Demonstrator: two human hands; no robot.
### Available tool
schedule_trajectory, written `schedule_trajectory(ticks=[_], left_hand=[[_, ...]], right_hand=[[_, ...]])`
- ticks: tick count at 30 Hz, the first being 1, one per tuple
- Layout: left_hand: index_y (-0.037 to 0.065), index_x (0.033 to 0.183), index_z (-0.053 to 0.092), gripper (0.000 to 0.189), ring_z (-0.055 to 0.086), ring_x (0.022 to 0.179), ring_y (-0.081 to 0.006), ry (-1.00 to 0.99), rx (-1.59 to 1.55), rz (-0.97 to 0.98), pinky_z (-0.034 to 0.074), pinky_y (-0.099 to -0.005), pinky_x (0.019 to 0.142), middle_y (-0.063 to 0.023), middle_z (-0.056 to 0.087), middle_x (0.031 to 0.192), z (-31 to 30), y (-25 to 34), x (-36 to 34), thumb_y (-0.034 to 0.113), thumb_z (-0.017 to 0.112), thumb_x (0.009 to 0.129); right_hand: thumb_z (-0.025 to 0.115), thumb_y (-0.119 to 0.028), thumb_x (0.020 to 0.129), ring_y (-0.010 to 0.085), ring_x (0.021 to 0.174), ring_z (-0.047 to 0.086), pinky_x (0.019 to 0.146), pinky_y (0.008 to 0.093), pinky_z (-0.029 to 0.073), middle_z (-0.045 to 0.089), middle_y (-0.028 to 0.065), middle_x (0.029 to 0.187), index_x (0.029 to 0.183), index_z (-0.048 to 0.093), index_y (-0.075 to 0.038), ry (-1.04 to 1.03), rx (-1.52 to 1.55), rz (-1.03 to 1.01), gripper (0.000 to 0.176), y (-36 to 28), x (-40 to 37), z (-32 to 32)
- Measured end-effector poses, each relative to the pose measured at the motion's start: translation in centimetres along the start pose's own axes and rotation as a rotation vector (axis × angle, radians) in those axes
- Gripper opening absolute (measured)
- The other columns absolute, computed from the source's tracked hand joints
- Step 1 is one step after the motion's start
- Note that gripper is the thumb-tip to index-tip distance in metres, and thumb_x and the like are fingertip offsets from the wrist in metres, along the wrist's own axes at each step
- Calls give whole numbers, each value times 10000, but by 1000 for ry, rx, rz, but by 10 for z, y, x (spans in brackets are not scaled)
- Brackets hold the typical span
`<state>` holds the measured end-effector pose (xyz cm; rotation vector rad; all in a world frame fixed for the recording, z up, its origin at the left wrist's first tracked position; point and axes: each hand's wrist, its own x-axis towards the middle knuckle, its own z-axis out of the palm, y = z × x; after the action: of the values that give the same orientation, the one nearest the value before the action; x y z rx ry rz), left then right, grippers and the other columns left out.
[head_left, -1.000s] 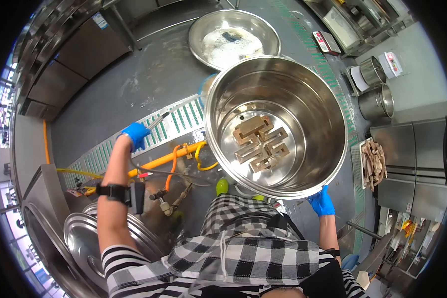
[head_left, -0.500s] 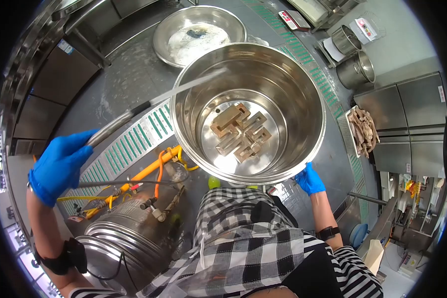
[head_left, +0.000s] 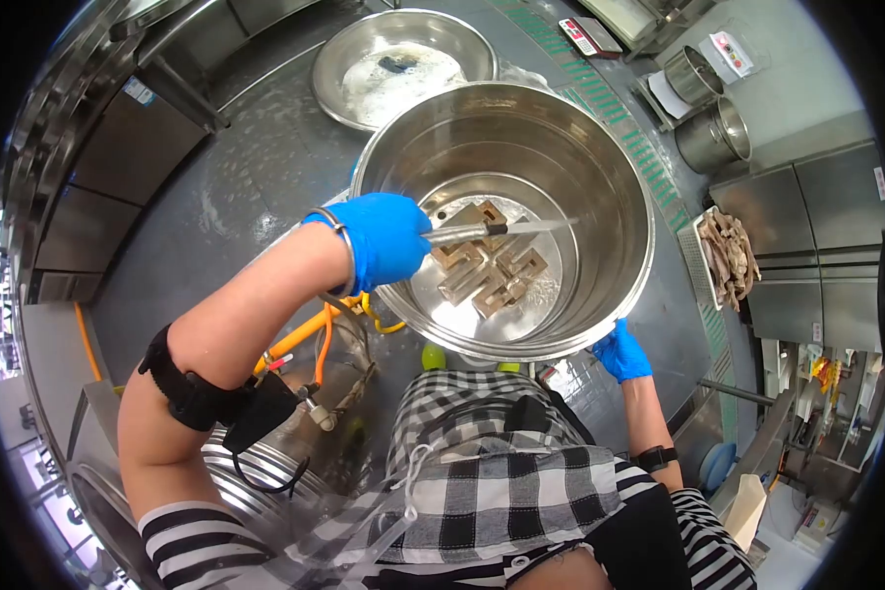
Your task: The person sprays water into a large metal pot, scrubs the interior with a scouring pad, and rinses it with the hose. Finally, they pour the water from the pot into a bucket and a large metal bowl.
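Note:
A large steel pot (head_left: 605,167) fills the middle of the view, its mouth facing me. At its bottom a brownish metal piece of several blocky arms (head_left: 492,267) is visible. My left hand (head_left: 388,241), in a blue glove, is closed around a metal spray wand (head_left: 454,235) over the pot's left side. A whitish water jet (head_left: 543,225) leaves the wand's tip toward the right inner wall. My right hand (head_left: 621,352), also blue-gloved, is closed at the pot's lower right edge; its fingertips are partly hidden there.
Beyond the pot lies a wide steel basin (head_left: 324,84) with foamy water. On the right are a tray of brownish pieces (head_left: 728,258) and steel cabinets (head_left: 767,221). Orange and yellow hoses (head_left: 317,329) and stacked steel lids (head_left: 251,457) are at lower left. The floor (head_left: 221,211) looks wet.
My left hand has swung right with the spray wand, from outside the pot to above its opening. The jet now points farther right. My right hand stays at the pot's edge.

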<state>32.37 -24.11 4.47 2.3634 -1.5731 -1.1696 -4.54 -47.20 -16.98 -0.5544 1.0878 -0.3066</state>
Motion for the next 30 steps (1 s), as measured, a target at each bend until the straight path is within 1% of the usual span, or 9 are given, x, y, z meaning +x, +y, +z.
schedule_trajectory(ticks=[2,6,8,10,12,20,23,26,30], left_hand=[[68,934,551,269,540,696,-304,-15,82,44,430,-357,644,-165,561,777,6,3,1,214,415,754],[56,897,549,258,540,691,-312,-142,147,51,426,-371,639,-175,556,738,12,8,-5,207,402,749],[56,893,547,257,537,674,-311,-116,148,83,423,-372,635,-172,554,712,18,5,-10,202,391,750],[53,871,548,254,536,681,-310,-220,162,29,420,-372,641,-170,554,717,16,8,-18,198,380,748],[51,848,548,253,535,700,-311,-218,195,39,417,-373,652,-170,554,732,21,2,-23,201,371,746],[77,891,566,286,531,742,-318,-366,281,-147,415,-366,685,-172,557,808,20,-11,-41,220,398,708],[73,881,568,282,530,740,-320,-367,260,-196,416,-366,681,-171,558,801,18,-14,-43,218,407,701],[73,870,572,272,530,734,-320,-364,272,-167,417,-366,674,-172,557,795,18,-17,-43,212,416,696],[73,854,575,260,528,724,-323,-358,294,-190,417,-365,665,-171,556,786,11,-17,-42,203,421,691]], right_hand=[[508,-286,775,70,583,428,550,215,400,529,-19,745,884,515,-99,-74,17,5,216,3,9,-14],[493,-276,785,79,612,456,567,222,414,541,-7,772,899,510,-85,-125,32,11,223,4,14,-23],[487,-264,790,91,622,471,581,230,422,545,1,773,896,507,-73,-53,33,-10,220,2,4,-3],[485,-262,790,93,622,472,584,233,424,545,4,766,890,506,-70,-38,44,-4,217,0,0,6],[484,-260,791,95,623,474,587,236,425,545,7,760,885,506,-68,-24,55,2,215,0,1,5],[476,-272,797,105,591,449,596,250,412,534,6,737,895,503,-72,-107,5,13,225,4,15,-19],[466,-275,802,109,618,461,618,262,417,537,14,769,911,499,-65,-87,-16,-10,239,1,5,-3],[462,-267,804,115,656,473,634,265,422,539,25,807,924,495,-60,-41,9,-6,242,-2,-3,10],[460,-264,805,119,675,480,647,267,426,541,30,817,923,495,-58,-98,31,6,240,0,5,-2]])
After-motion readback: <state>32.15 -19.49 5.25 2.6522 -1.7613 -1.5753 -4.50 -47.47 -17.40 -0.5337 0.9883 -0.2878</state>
